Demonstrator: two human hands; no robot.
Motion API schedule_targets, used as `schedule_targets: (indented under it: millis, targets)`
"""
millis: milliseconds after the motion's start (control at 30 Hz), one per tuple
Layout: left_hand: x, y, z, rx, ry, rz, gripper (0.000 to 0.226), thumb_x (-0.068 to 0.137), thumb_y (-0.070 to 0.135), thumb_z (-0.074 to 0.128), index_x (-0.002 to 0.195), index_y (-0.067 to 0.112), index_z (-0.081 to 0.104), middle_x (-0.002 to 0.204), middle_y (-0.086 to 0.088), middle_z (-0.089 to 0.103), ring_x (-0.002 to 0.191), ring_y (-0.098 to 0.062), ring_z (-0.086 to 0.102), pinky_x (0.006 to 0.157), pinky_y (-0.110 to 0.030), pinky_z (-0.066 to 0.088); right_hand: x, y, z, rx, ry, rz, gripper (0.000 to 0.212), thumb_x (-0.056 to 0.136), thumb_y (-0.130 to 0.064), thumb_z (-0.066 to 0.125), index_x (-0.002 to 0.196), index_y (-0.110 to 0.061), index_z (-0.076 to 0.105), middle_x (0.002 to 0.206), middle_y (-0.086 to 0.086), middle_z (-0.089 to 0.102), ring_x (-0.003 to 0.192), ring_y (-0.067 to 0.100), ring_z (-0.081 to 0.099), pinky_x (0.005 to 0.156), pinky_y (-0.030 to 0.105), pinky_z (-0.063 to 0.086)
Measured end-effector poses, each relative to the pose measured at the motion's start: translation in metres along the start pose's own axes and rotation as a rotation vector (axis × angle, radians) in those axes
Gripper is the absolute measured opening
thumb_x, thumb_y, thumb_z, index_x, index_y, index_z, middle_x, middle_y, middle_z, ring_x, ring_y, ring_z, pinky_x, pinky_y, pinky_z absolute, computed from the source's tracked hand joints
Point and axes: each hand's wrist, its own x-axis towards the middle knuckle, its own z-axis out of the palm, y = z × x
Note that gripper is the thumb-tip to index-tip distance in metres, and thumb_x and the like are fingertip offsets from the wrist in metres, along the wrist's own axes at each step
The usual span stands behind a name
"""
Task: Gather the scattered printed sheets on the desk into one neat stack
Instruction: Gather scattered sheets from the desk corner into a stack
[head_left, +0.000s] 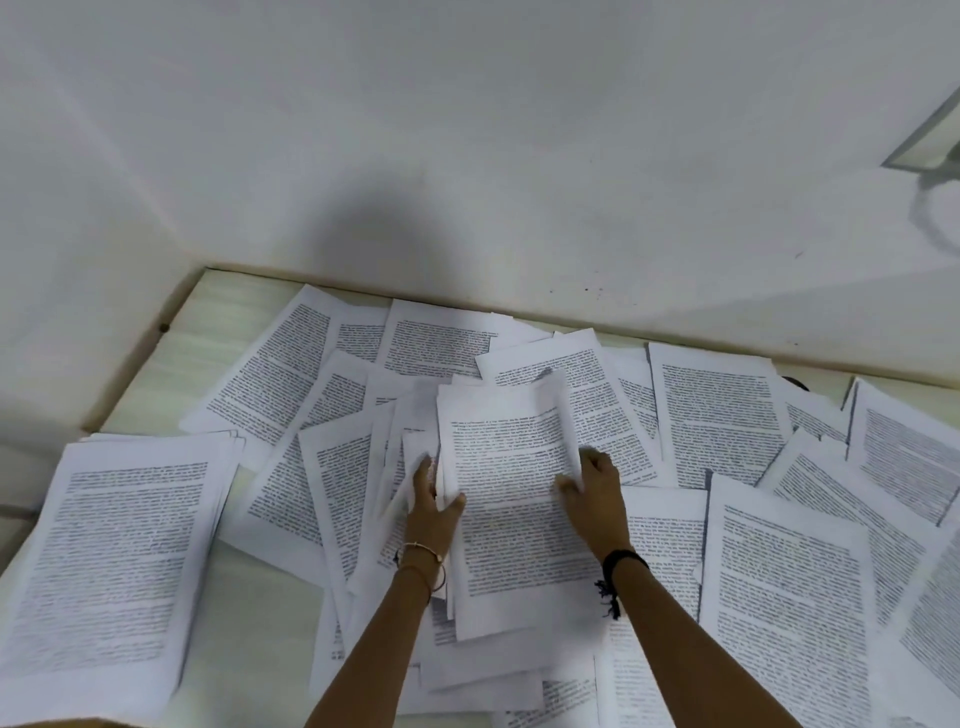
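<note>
Several printed sheets lie scattered and overlapping over the pale desk (223, 312). In the middle, a loose bundle of sheets (514, 519) is held between both hands. My left hand (431, 506) grips the bundle's left edge, thumb on top. My right hand (597, 488) grips its right edge, where the top sheet curls upward. A neater pile of sheets (119, 561) rests at the near left. More loose sheets (779, 587) spread to the right and toward the wall (431, 332).
The desk sits in a corner, with white walls (467, 130) at the back and on the left. A framed pane (930, 140) shows at the upper right. A small dark object (795, 383) peeks out behind the sheets at the back right.
</note>
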Motion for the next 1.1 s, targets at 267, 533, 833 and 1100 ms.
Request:
schedule_targets:
  millis: [267,533,833,1100]
  targets:
    - [0.009,0.001,-0.011,0.181,0.172,-0.152,0.053,0.089,0.005,0.047,0.140,0.013,0.035,0.142,-0.010,0.045,0.128,-0.028,0.045,0.104,-0.030,0.036,0.048,0.014,-0.029,-0.053,0.061,0.096,0.079,0.081,-0.047,0.067,0.140,-0.005,0.037,0.150,0.018,0.028,0.139,0.033,0.024,0.112,0.047,0.032]
    - [0.021,-0.015,-0.056,0.199,0.160,-0.211,0.039,0.088,0.007,0.054,0.126,0.001,0.051,0.131,-0.018,0.054,0.120,-0.035,0.051,0.102,-0.036,0.038,0.056,0.002,-0.020,-0.282,0.060,0.183,0.071,0.081,-0.044,0.065,0.134,-0.005,0.040,0.132,0.020,0.041,0.123,0.037,0.038,0.092,0.049,0.042]
    - [0.016,-0.006,-0.032,0.096,0.252,-0.145,0.045,0.084,0.016,0.063,0.124,0.001,0.050,0.124,-0.022,0.054,0.115,-0.036,0.052,0.097,-0.041,0.043,0.012,-0.026,0.004,-0.146,-0.158,-0.106,0.043,0.098,-0.011,0.042,0.139,0.001,0.036,0.119,0.020,0.061,0.105,0.033,0.060,0.079,0.031,0.044]
    - [0.015,-0.005,-0.049,0.221,0.285,-0.132,0.047,0.085,0.012,0.060,0.129,0.001,0.048,0.127,-0.024,0.048,0.118,-0.038,0.048,0.101,-0.043,0.040,-0.037,-0.054,0.033,0.050,-0.272,-0.021,0.039,0.103,-0.025,0.032,0.137,-0.007,0.036,0.080,0.010,0.060,0.067,0.021,0.057,0.053,0.022,0.037]
